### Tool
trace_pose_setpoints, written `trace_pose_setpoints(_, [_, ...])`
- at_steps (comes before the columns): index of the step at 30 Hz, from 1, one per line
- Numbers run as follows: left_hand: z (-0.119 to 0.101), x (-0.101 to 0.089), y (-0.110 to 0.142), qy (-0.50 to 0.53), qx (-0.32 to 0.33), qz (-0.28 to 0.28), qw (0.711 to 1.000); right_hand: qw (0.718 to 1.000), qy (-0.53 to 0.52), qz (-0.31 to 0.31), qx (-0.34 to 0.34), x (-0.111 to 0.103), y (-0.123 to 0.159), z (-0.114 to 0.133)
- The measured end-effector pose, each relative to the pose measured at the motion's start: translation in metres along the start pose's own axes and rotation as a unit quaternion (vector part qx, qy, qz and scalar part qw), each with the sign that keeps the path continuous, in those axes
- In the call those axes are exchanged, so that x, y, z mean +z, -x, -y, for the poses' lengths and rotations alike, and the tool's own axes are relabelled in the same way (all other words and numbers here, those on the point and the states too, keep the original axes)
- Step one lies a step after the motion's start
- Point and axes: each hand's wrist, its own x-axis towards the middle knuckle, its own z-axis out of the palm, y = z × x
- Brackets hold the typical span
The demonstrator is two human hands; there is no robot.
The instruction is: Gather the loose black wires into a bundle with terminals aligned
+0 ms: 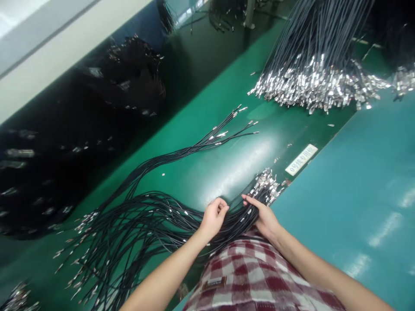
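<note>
A thick bundle of black wires [175, 216] with silvery terminals at its ends lies across the green table in front of my body. My right hand [264, 218] is wrapped round this bundle near its right end, just behind the cluster of metal terminals [267, 185]. Over the middle of the bundle, my left hand [215, 216] is closed in a pinch, and a thin black wire appears to run from its fingertips toward the right hand. The bundle's left ends fan out loosely. Beyond it, a smaller group of black wires [165, 159] rests on the table.
A large heap of grey-black wires [317, 82] with shiny terminals covers the far right. Dark wire piles [129, 82] fill the shaded left side under a pale beam [65, 47]. A printed label [301, 160] sticks near the green table's edge, beside a blue-green surface [366, 185].
</note>
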Motion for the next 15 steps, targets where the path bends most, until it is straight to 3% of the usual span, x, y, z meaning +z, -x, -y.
trace_pose_setpoints(2, [0.002, -0.012, 0.010, -0.096, 0.037, 0.018, 0.995, 1.000, 0.006, 0.018, -0.004, -0.001, 0.001, 0.000])
trace_pose_setpoints(5, [0.006, -0.016, 0.024, -0.203, 0.074, 0.109, 0.970, 0.999, -0.002, 0.046, 0.005, -0.003, 0.000, -0.001])
trace_pose_setpoints(8, [0.009, -0.026, 0.007, -0.236, 0.095, 0.168, 0.952, 0.999, -0.026, -0.008, 0.028, -0.004, -0.004, -0.004])
trace_pose_setpoints(9, [0.010, -0.037, -0.008, -0.243, 0.096, 0.149, 0.954, 0.999, -0.032, -0.025, 0.034, -0.005, -0.005, -0.005])
trace_pose_setpoints(11, [0.012, -0.069, -0.049, -0.271, 0.089, 0.054, 0.957, 0.998, -0.039, -0.035, 0.043, -0.007, -0.009, -0.006])
trace_pose_setpoints(13, [0.013, -0.109, -0.096, -0.332, 0.081, -0.054, 0.938, 0.997, -0.044, -0.034, 0.050, -0.008, -0.012, -0.006])
trace_pose_setpoints(15, [0.015, -0.144, -0.138, -0.398, 0.053, -0.105, 0.910, 0.996, -0.048, -0.039, 0.057, -0.008, -0.015, -0.006])
